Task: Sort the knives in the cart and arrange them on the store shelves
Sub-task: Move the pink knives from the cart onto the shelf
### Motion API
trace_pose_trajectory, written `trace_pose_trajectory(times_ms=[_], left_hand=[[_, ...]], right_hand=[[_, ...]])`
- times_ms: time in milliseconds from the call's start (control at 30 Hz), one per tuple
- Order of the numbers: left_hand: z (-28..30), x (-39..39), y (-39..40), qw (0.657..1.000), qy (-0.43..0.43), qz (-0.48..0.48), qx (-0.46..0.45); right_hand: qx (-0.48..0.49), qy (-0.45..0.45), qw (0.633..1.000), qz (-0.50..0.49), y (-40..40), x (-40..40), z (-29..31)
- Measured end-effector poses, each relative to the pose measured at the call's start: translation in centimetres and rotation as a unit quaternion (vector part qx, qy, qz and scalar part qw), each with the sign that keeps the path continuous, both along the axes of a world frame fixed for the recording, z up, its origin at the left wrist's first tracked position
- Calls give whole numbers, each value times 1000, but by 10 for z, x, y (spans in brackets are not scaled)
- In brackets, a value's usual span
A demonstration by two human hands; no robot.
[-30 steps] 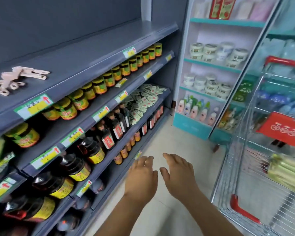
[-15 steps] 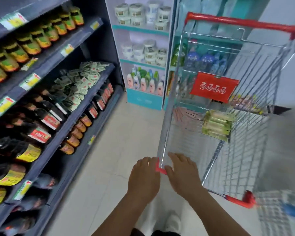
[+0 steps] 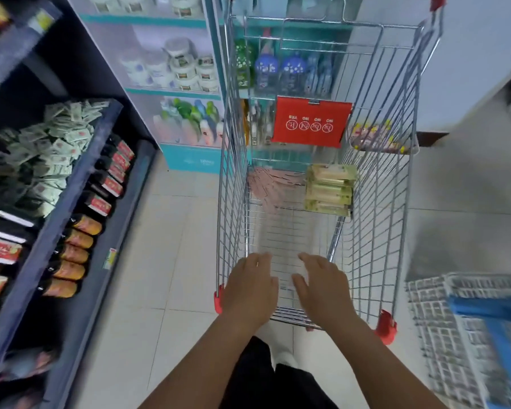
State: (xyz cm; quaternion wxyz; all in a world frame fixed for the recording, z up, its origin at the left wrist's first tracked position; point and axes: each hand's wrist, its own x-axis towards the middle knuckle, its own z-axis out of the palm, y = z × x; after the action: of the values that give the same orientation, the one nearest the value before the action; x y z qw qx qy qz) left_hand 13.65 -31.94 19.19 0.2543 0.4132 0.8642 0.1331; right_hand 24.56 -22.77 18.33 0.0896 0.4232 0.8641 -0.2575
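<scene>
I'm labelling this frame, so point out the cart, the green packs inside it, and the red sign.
cart (image 3: 375, 202), head view, right wire wall
green packs (image 3: 329, 188), head view, middle of stack
red sign (image 3: 310, 121), head view, centre of panel

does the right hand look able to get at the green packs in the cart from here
Probably yes. The right hand is open over the cart, whose top is open, and nothing lies between it and the green packs at the far end; it would need a long reach.

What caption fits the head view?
Both hands reach open into a wire cart holding green packs.
</scene>
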Motion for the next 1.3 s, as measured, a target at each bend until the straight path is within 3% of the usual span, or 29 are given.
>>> trace_pose_trajectory(times_ms=[300, 600, 933, 1300], left_hand=[[-15, -60, 62, 1000, -10, -5, -12], [-60, -109, 135, 996, -30, 57, -59], [-168, -142, 213, 976, -66, 155, -137], [-278, -151, 250, 953, -62, 229, -191]], right_hand=[[3, -2, 999, -45, 51, -59, -18], [-7, 15, 999, -31, 131, -126, -53], [-38, 1, 999, 10, 226, -178, -162], [-55, 5, 998, 41, 258, -220, -283]])
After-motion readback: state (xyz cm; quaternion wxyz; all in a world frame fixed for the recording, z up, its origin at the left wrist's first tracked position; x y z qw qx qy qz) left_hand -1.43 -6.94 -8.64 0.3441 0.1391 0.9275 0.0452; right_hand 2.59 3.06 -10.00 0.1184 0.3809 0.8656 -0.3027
